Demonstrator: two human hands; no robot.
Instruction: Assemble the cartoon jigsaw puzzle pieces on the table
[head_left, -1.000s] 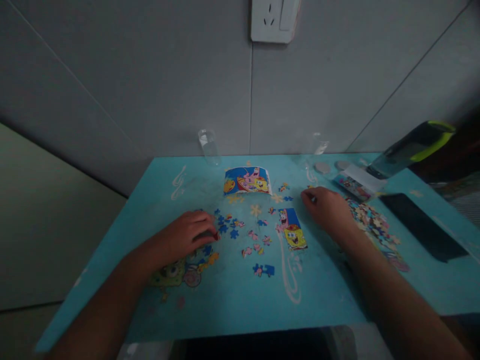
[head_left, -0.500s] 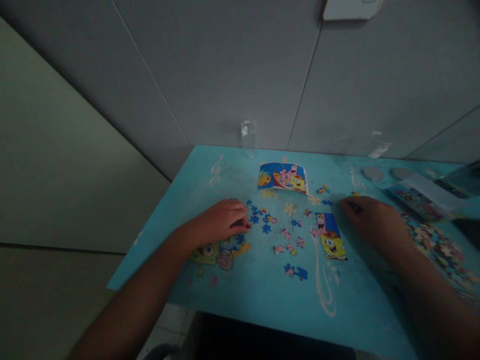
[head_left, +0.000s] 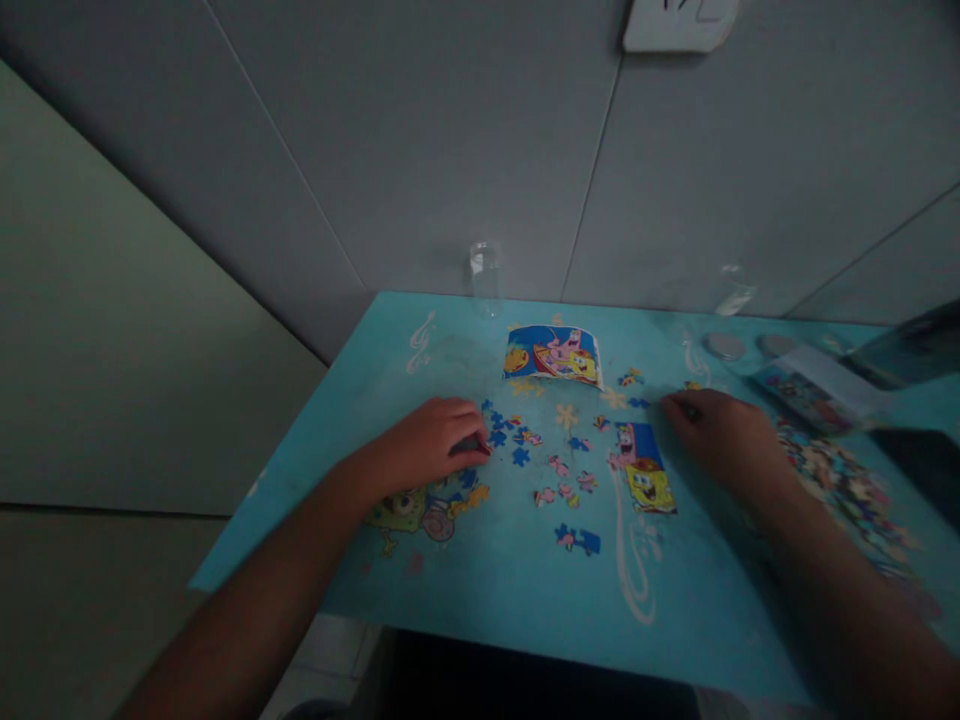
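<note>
My left hand (head_left: 431, 446) rests on the turquoise table (head_left: 480, 580) with its fingers curled down, next to several loose blue and pink puzzle pieces (head_left: 540, 465). What its fingertips hold, if anything, is hidden. My right hand (head_left: 716, 430) lies curled to the right of a small joined puzzle section (head_left: 641, 468) with cartoon figures; a tiny dark bit shows at its fingertips. A reference picture (head_left: 553, 354) lies further back. A joined blue pair (head_left: 577, 540) lies nearer me.
A heap of unsorted pieces (head_left: 844, 485) lies at the right. A clear cup (head_left: 484, 272) stands at the wall, with two round lids (head_left: 724, 345), a flat packet (head_left: 817, 390) and a dark phone (head_left: 922, 455) at the right. A wall socket (head_left: 675, 25) is above.
The view swung left and then slightly back, so the table appears shifted. Both hands have stayed in nearly the same spots on the table.
</note>
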